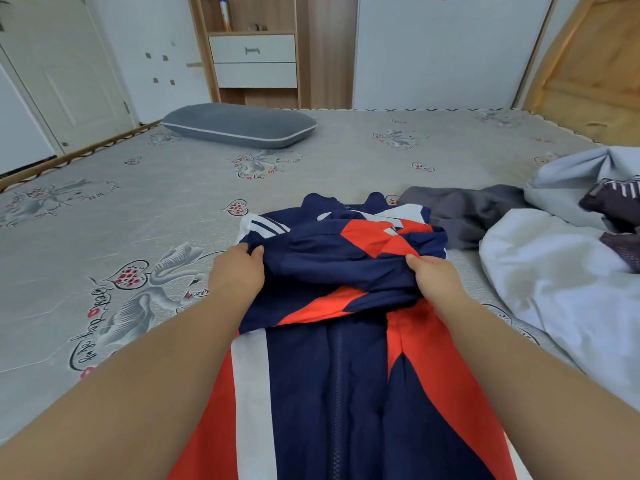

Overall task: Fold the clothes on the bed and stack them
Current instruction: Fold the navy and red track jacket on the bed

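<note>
Two bare hands grip one jacket (332,393), a navy zip-up with red and white panels, spread lengthwise on the bed (104,216) between the forearms. The left hand (237,271) has its thumb on top of a navy fold and its fingers tucked under it, pinching the cloth at that fold's left edge. The right hand (434,277) does the same at the fold's right edge, thumb over and fingers curled beneath. Between the two hands the upper part of the jacket is bunched and lifted a little off the mattress, while the lower part lies flat toward the person, its zip running down the middle. Just beyond the hands the collar and white-striped shoulders rest on the sheet.

Beyond and to the right of the right hand lies a crumpled grey garment (464,213), touching the jacket's far corner. Further right of that hand a pale blue quilt (554,271) is heaped, with a dark patterned cloth (613,202) in its folds. Well beyond the left hand a grey pillow (239,124) sits near the head of the bed, in front of a wooden cabinet (254,60) with white drawers.
</note>
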